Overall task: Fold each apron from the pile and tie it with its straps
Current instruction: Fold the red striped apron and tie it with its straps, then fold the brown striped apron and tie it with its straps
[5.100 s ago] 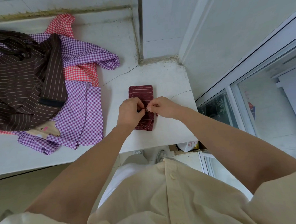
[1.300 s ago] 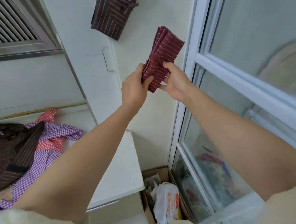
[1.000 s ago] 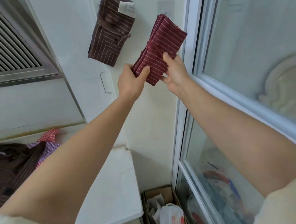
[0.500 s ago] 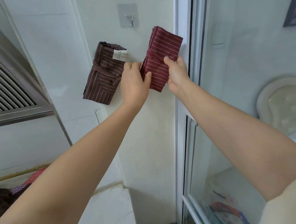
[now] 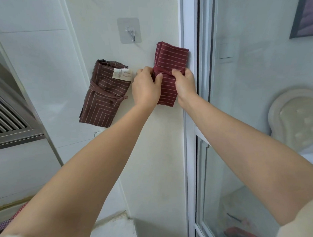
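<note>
A folded dark red striped apron (image 5: 169,61), bound round its middle by its strap, is held up against the white wall. My left hand (image 5: 145,86) grips its left edge, thumb on the front. My right hand (image 5: 185,83) grips its right edge, thumb at the strap. Left of it a folded, tied brown striped apron (image 5: 103,95) with a cream label hangs on the wall. An edge of the apron pile (image 5: 6,223) shows at the bottom left.
A clear adhesive hook (image 5: 130,31) is stuck to the wall just above and between the two aprons. A white door frame (image 5: 193,117) with glass runs down the right. A metal vent grille (image 5: 8,120) juts out at the left. The white counter corner (image 5: 113,229) lies below.
Both hands carried the tied red apron from the counter up to the wall beside the brown one. In the last half second it turned upright and came flat to the wall.
</note>
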`<state>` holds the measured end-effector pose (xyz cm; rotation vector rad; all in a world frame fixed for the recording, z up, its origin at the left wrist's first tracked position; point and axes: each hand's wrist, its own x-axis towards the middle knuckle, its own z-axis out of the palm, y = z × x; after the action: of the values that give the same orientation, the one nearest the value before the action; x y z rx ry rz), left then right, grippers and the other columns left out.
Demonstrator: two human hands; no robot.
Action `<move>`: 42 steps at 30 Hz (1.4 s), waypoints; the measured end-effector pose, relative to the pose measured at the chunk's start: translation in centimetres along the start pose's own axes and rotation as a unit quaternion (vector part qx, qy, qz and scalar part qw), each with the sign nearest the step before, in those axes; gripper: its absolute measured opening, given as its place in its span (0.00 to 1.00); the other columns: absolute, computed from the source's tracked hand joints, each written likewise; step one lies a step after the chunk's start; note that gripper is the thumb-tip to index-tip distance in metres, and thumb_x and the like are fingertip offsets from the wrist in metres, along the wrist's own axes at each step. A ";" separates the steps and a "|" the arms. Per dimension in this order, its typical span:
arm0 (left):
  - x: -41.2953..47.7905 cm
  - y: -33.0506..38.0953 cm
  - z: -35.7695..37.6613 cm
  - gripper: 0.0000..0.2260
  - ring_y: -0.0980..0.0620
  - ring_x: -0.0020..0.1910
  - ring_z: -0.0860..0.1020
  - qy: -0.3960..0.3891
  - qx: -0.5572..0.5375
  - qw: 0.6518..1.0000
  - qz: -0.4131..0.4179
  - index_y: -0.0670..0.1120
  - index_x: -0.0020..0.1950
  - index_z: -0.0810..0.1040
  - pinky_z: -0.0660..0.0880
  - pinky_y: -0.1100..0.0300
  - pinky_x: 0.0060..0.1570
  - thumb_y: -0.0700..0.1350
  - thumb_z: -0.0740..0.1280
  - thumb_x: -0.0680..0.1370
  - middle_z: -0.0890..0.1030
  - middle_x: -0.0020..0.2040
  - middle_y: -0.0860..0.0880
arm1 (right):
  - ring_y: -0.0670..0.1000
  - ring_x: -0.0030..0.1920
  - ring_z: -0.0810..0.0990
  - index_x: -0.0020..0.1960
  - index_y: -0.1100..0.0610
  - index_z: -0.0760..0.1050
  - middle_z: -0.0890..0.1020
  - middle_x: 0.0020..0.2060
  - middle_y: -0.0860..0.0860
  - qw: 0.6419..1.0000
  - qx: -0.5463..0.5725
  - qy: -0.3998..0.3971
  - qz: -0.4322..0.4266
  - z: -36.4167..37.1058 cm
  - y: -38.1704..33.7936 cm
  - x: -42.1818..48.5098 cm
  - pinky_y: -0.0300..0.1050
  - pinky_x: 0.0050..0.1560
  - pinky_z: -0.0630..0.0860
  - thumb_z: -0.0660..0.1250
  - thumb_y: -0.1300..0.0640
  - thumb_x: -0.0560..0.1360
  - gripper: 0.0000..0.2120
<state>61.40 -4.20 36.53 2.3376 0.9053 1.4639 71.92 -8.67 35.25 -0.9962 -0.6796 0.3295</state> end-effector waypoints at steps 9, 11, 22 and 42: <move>-1.3 -2.1 1.4 0.10 0.50 0.41 0.73 -0.007 0.047 0.999 -0.004 0.45 0.49 0.76 0.64 0.59 0.40 0.51 0.63 0.80 0.78 0.45 0.49 | 0.53 0.47 0.83 0.54 0.54 0.76 0.83 0.47 0.52 0.997 -0.074 0.020 0.002 -0.9 2.5 -1.2 0.53 0.48 0.82 0.63 0.55 0.77 0.07; -1.7 -2.5 1.5 0.10 0.50 0.40 0.73 -0.010 0.045 0.999 -0.005 0.45 0.48 0.77 0.64 0.59 0.40 0.51 0.63 0.80 0.78 0.43 0.49 | 0.51 0.46 0.83 0.55 0.54 0.76 0.83 0.47 0.51 0.998 -0.066 0.008 0.017 -1.2 2.9 -1.5 0.49 0.45 0.82 0.63 0.56 0.78 0.07; -6.1 -3.5 0.7 0.17 0.49 0.50 0.75 -0.063 0.000 0.995 -0.074 0.45 0.63 0.72 0.68 0.58 0.48 0.54 0.65 0.79 0.74 0.57 0.49 | 0.50 0.51 0.84 0.59 0.51 0.75 0.84 0.52 0.51 0.984 -0.097 -0.076 0.127 -3.3 5.1 -5.3 0.50 0.53 0.81 0.63 0.46 0.80 0.12; -37.1 -23.4 -8.1 0.06 0.47 0.46 0.81 -0.341 0.055 0.846 -0.406 0.48 0.49 0.82 0.77 0.56 0.49 0.44 0.65 0.78 0.84 0.49 0.49 | 0.48 0.36 0.77 0.54 0.60 0.75 0.80 0.42 0.54 0.778 -0.325 -0.382 0.377 -1.4 23.2 -30.5 0.38 0.38 0.73 0.58 0.60 0.81 0.08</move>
<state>34.15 -9.74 1.66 1.8719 1.4746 0.2206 51.03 -14.23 3.60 -1.8256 -1.1474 1.3287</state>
